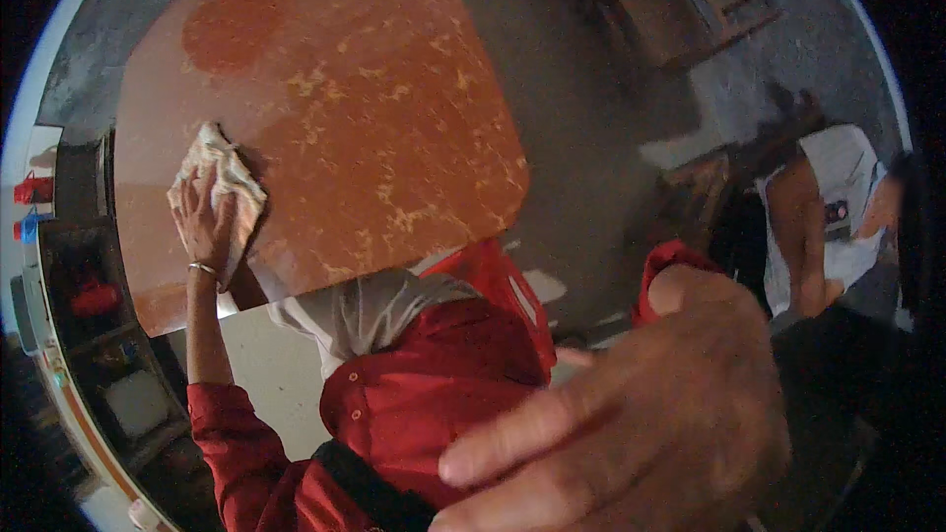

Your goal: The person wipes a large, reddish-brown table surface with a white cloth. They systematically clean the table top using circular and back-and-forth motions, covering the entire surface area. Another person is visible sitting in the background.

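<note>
A pale, patterned cloth lies crumpled on the left part of an orange-brown marbled table. My left hand rests on the cloth with the palm down, its fingers spread and pressing on it; a thin bracelet circles the wrist. Part of the cloth sticks out beyond the fingertips. Close to the camera, my right hand is raised at the lower right, clear of the table. Its visible fingers stretch leftward, apart, and nothing shows in them; the palm side is hidden.
Dark shelving with red items stands along the left. A wooden chair is at the far right, beyond the table. Another person in light clothing sits at the right. A red plastic bag hangs near the table's front edge.
</note>
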Action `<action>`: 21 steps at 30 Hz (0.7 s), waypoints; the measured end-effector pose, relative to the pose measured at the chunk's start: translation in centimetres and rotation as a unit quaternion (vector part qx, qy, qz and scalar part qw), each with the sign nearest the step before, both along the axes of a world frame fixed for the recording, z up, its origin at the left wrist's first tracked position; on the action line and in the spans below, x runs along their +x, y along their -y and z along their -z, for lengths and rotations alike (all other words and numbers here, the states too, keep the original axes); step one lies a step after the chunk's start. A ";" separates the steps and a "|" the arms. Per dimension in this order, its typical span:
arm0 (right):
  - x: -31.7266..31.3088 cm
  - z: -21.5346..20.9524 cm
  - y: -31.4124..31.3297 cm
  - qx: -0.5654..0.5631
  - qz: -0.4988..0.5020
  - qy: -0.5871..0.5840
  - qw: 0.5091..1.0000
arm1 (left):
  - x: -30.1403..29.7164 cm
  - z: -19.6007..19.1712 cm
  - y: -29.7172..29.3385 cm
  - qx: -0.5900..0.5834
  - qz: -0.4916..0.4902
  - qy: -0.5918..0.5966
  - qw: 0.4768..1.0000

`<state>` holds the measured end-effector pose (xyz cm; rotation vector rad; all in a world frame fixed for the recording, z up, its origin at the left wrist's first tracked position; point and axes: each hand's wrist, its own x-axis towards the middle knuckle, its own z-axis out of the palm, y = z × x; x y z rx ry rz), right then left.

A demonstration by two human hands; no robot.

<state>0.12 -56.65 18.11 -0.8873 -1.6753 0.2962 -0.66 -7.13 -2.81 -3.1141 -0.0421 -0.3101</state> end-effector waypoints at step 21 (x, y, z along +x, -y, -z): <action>-2.0 6.9 5.8 0.043 0.057 -0.150 0.986 | 0.4 0.8 -0.9 -0.026 0.042 -0.019 0.999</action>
